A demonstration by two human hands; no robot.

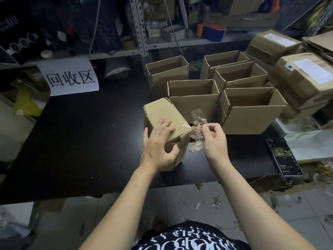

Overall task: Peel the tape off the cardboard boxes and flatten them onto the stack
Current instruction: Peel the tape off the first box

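A small closed cardboard box (160,112) stands tilted near the front edge of the black table (81,138). My left hand (158,143) grips it, fingers spread over its top face and thumb round the near side. My right hand (212,139) pinches a crumpled strip of clear tape (197,121) just right of the box; one end of the tape still sticks to the box's top right corner. Behind stand several open cardboard boxes (252,109) with their flaps up.
A phone (282,156) lies at the table's right front corner. Sealed parcels (306,76) and flattened cardboard (319,42) pile up at the right. A white paper sign (70,78) lies at the back left. Shelving stands behind. Tape scraps litter the tiled floor (216,202).
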